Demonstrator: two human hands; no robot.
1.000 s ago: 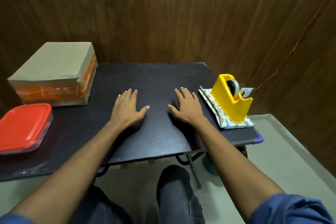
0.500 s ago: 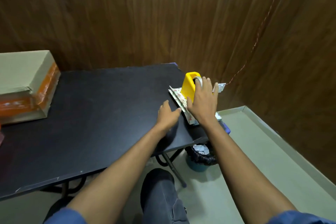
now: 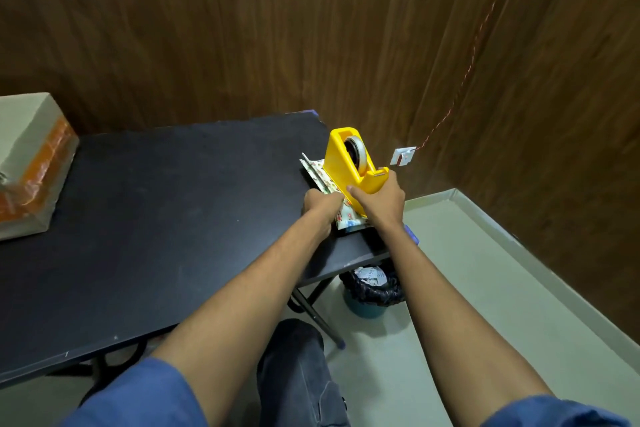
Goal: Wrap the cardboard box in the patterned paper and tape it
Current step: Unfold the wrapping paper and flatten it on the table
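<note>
I see my right hand (image 3: 379,203) wrapped around the low front of the yellow tape dispenser (image 3: 349,168), thumb on its near side, the dispenser tilted up off the folded patterned paper (image 3: 317,175). My left hand (image 3: 320,206), at nine o'clock of the right, pinches the paper's near edge, fingers curled. Paper lies directly under both grips at the tabletop's (image 3: 166,218) three o'clock edge. The cardboard box (image 3: 29,163) sits well apart at nine o'clock.
</note>
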